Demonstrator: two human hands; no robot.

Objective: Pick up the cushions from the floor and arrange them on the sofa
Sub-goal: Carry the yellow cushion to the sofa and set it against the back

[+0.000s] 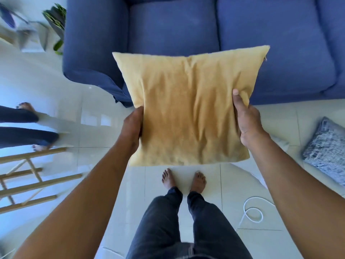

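Observation:
A square yellow cushion (188, 107) is held flat in the air in front of the blue sofa (261, 43). My left hand (133, 128) grips its left edge and my right hand (246, 120) pinches its right edge, thumb on top. The cushion's far edge overlaps the sofa's front. A grey patterned cushion (326, 150) lies on the tiled floor at the right, near the sofa's front.
Another person's legs and bare feet (28, 126) stand at the left. A wooden rack (26, 184) lies at lower left, a white cable (253, 212) coils at lower right, and a plant (56, 21) stands left of the sofa arm. My own feet (183, 179) are below the cushion.

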